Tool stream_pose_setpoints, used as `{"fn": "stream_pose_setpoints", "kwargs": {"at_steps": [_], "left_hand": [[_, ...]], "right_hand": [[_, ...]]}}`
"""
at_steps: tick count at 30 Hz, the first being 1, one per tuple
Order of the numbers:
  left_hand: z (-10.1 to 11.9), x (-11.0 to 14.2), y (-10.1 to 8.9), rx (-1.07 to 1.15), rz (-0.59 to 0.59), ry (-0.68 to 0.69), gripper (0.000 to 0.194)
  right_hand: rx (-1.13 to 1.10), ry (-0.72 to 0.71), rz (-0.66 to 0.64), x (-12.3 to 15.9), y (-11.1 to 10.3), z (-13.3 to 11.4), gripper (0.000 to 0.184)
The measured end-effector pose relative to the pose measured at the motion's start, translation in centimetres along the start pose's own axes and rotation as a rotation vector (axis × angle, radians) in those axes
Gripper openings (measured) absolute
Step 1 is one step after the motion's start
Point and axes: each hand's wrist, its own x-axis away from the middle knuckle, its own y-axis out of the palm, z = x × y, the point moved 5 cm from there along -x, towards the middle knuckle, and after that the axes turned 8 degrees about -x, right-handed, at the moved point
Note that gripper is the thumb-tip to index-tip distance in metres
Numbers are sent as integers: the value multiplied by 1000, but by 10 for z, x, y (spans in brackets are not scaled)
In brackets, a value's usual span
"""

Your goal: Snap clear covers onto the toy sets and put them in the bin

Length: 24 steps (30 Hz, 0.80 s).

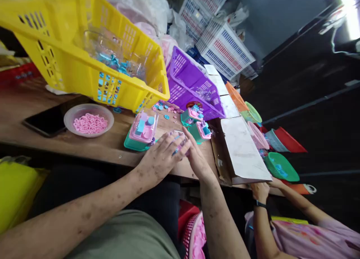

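Observation:
My left hand (161, 156) and my right hand (195, 154) meet over the front edge of the wooden table (92, 146), fingers closed together on a small clear plastic piece (179, 136) with pink and blue showing under it. Just left of my left hand lies a toy box with a teal base and clear pink lid (142, 131). Two more small teal and pink toy boxes (197, 124) stand just beyond my hands.
A yellow basket (84, 71) holds clear plastic and blue parts; a purple basket (191, 83) is behind. A bowl of pink rings (88, 120) and a phone (46, 120) sit left. A cardboard box (242, 150) is right, where another person's hands (260, 191) work.

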Motion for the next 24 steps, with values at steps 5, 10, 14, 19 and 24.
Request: {"fn": "stream_pose_setpoints", "kwargs": {"at_steps": [5, 10, 14, 19, 24], "left_hand": [[-1, -14, -28, -152, 75, -188, 78], [32, -5, -20, 313, 39, -141, 96], [29, 3, 40, 510, -128, -257, 150], [18, 3, 74, 506, -169, -227, 129], [14, 16, 86, 609, -174, -270, 111]], "right_hand": [[474, -22, 470, -48, -85, -1, 63], [504, -24, 335, -26, -85, 0, 64], [483, -69, -88, 27, -61, -33, 69], [432, -165, -101, -22, -119, -107, 56], [371, -212, -67, -201, -130, -132, 59]]}}
